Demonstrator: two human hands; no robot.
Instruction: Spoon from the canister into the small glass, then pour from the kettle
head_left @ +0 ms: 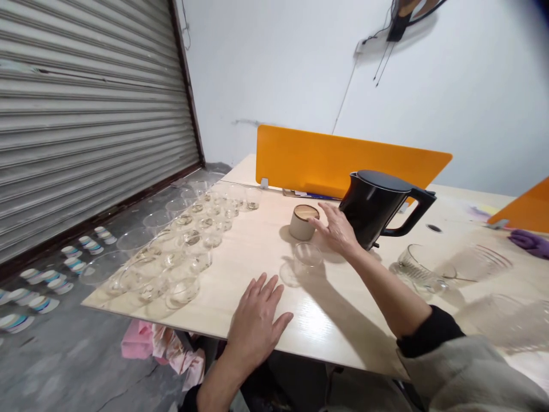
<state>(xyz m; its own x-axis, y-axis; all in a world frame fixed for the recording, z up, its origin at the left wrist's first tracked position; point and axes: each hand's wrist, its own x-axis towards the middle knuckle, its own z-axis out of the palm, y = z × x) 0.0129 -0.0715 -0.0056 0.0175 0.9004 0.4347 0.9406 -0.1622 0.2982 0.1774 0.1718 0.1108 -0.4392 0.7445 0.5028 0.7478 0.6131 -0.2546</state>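
my right hand (337, 229), fingers spread, reaches the beige jar (303, 222) mid-table, just left of the black kettle (377, 209); a small glass (307, 256) sits nearer; my left hand (256, 320) lies flat, fingers apart, at the near edge

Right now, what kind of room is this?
Probably a garage or workshop used as a workspace. There is a metal roller shutter down to a rough concrete floor, and a wooden desk with an orange divider, a black kettle and many glass cups.
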